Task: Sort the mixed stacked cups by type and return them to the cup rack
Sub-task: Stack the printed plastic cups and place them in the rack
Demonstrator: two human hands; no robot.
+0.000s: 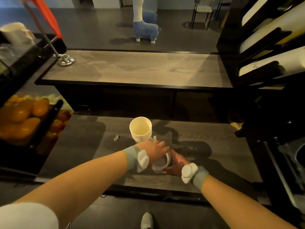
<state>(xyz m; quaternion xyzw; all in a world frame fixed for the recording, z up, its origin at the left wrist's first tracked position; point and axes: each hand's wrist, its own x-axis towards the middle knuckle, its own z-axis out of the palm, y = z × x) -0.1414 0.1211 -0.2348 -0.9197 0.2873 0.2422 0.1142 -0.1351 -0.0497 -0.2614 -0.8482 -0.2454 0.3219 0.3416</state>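
We see a dim, warm-lit scene — the upper counter [132, 68] catches a pale sheen, while the lower counter [79, 146] carries soft, dark arm shadows. Edges bow with wide-angle distortion, and the corners — the oranges [21, 113] included — go blurry.

This looks like a drinks bar or café service counter. A two-level dark wood table [132, 68] faces an open seating floor with a chair [206, 12] and a blue plush animal stool [146, 31]. On the left a display case holds oranges [21, 113], on the right a black cup rack [264, 52] carries long rows of white cups, and a stack of paper cups [140, 129] stands on the lower level.
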